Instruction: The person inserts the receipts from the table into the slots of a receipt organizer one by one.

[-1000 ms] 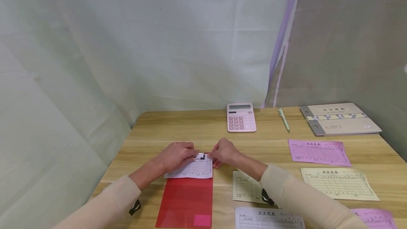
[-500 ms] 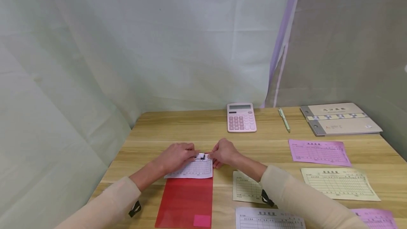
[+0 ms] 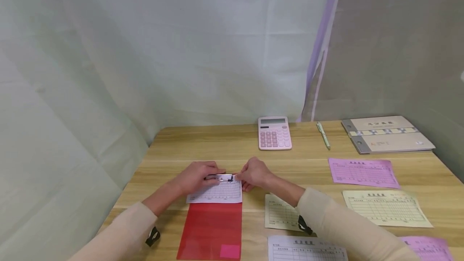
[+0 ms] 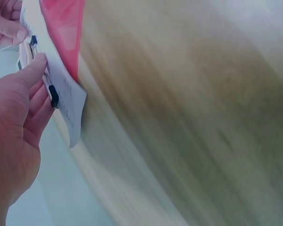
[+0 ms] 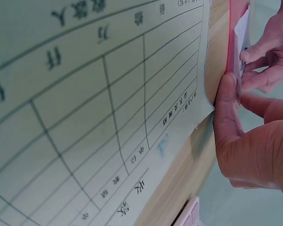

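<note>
A red clipboard (image 3: 214, 228) lies on the wooden table. A white printed form (image 3: 217, 194) covers its upper part, under the metal clip (image 3: 224, 177) at the top edge. My left hand (image 3: 197, 177) grips the clip; in the left wrist view the thumb presses on it between its black ends (image 4: 53, 95), with the other fingers curled behind. At the top right corner, my right hand (image 3: 255, 173) pinches the form and board together. One lower corner of the form (image 4: 75, 110) bends over the board's edge in the left wrist view.
Right of the clipboard lie pale yellow forms (image 3: 388, 208), pink forms (image 3: 364, 173) and a white form (image 3: 306, 249). Farther back are a pink calculator (image 3: 274, 133), a green pen (image 3: 324, 135) and a bound notebook (image 3: 391, 134). Cloth curtains (image 3: 232, 51) hang behind the table.
My left hand has slid slightly left along the top edge, so more of the clip shows. The right hand stays at the corner.
</note>
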`<state>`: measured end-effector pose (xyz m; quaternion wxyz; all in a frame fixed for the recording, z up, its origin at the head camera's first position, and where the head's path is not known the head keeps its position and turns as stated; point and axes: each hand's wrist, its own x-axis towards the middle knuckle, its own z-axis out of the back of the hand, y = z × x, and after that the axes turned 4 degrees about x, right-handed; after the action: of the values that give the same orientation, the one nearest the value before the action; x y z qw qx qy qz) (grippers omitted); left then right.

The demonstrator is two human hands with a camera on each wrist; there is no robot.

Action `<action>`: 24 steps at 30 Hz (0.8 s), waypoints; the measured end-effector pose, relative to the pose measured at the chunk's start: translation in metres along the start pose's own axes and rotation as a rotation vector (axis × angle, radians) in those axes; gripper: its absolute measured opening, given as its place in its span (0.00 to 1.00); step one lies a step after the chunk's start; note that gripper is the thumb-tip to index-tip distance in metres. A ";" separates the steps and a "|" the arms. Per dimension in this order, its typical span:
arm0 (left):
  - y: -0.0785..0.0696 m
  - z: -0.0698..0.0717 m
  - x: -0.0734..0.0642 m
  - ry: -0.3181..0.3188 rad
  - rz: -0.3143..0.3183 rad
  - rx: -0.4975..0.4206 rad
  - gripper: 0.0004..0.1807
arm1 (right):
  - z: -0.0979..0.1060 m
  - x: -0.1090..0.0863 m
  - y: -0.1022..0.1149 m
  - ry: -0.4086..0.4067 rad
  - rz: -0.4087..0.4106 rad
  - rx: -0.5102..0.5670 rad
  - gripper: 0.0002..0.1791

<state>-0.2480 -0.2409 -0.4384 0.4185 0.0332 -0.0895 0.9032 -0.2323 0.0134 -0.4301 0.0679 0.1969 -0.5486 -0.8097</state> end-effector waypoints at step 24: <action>0.001 0.005 -0.001 0.027 0.006 -0.037 0.20 | 0.018 0.009 -0.001 0.093 -0.044 0.091 0.06</action>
<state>-0.2478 -0.2434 -0.4341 0.4175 0.0127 -0.1007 0.9030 -0.2474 0.0268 -0.4278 0.0665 0.2493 -0.5767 -0.7751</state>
